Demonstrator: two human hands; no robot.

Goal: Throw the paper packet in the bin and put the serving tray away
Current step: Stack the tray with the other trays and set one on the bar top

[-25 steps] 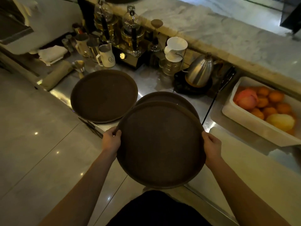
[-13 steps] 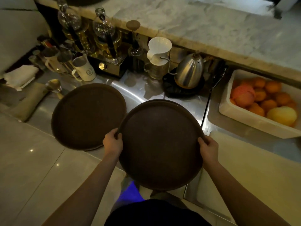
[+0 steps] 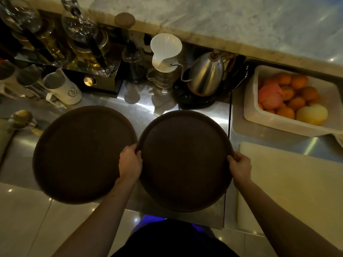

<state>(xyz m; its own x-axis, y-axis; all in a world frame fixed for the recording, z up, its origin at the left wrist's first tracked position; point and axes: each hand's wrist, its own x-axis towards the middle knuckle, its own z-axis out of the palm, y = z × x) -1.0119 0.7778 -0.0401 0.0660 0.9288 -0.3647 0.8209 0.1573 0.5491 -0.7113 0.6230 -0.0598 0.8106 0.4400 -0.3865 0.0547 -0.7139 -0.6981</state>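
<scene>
A round dark brown serving tray lies flat over the steel counter, its near edge overhanging the counter's front. My left hand grips its left rim and my right hand grips its right rim. It covers another tray beneath it, which is hidden from view. No paper packet or bin is in view.
A second brown tray lies just to the left, its rim close to my left hand. Behind stand a steel kettle, a white dripper, a white pitcher and siphon brewers. A white fruit tub and cutting board lie right.
The tray in my hands has moved forward and down over the counter, onto the tray that showed behind it. The view has shifted closer to the counter.
</scene>
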